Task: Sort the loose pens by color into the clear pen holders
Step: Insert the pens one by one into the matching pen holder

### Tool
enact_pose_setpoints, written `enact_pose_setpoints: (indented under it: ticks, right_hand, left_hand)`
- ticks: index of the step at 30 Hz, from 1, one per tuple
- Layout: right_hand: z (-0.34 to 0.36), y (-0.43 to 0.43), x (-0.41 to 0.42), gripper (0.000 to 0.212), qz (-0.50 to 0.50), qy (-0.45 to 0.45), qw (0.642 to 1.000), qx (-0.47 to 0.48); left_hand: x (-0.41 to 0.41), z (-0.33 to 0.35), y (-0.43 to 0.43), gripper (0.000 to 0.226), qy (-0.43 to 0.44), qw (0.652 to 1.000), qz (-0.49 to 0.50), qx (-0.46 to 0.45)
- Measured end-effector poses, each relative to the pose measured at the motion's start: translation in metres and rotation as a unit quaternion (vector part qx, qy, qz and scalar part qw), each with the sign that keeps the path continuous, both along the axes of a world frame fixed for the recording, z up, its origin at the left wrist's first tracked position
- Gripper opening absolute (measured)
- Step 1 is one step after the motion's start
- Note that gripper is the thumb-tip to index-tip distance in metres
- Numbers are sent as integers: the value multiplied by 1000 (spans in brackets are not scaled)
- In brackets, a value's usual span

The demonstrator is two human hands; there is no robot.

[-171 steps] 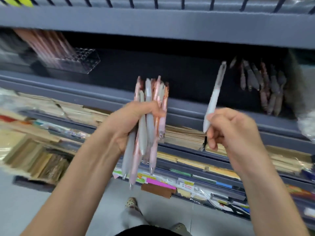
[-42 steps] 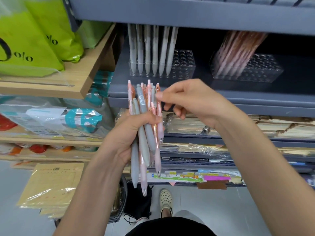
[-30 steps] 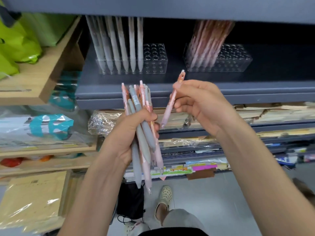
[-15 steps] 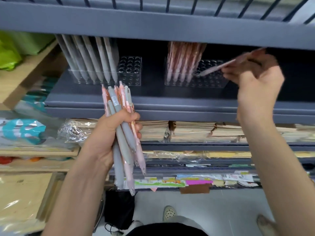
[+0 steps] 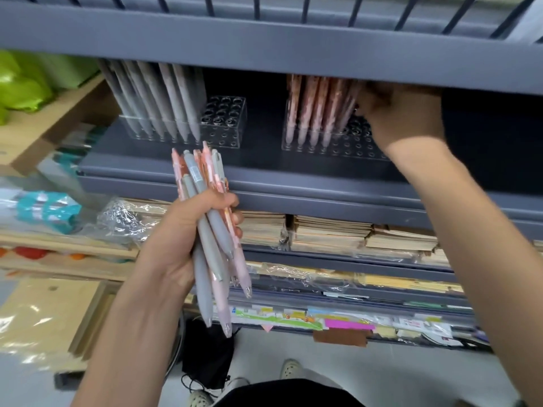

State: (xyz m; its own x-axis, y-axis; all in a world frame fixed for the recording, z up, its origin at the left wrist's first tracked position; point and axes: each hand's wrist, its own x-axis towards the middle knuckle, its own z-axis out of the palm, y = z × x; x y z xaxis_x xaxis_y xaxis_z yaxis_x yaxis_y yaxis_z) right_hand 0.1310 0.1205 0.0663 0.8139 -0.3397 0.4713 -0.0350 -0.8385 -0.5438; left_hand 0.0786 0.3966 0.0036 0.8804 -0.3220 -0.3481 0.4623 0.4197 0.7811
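— Two clear holders stand apart on the grey shelf (image 5: 264,168): the left holder (image 5: 226,124) carries grey pens (image 5: 164,101), the right holder (image 5: 349,143) pink pens (image 5: 314,110).
— And the loose ones?
— A mixed bundle (image 5: 210,254), grey and pink, tips down, in the left hand (image 5: 188,239) below the shelf edge; its fingers (image 5: 217,202) wrap it tight.
— The right hand (image 5: 405,116)?
— Up inside the shelf, just beside the pink pens, over the right holder. It is blurred and shaded; I cannot tell whether its fingers hold a pen.

Green bags (image 5: 20,80) upper left; paper stacks (image 5: 329,233) below.
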Motion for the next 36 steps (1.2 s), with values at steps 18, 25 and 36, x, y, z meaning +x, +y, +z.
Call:
enact_pose_setpoints:
  ticks: [18, 25, 36]
  right_hand:
    - [1, 38, -57, 9, 28, -17, 965, 260]
    - [-45, 124, -160, 24, 199, 222, 829, 473]
    - [-55, 130, -171, 6, 171, 148, 778, 587]
  left_hand:
    - [-8, 8, 4, 22, 16, 1000, -6, 18]
    - [-9, 10, 1, 35, 6, 999, 20, 45]
    - [-15, 6, -13, 26, 18, 999, 8, 25]
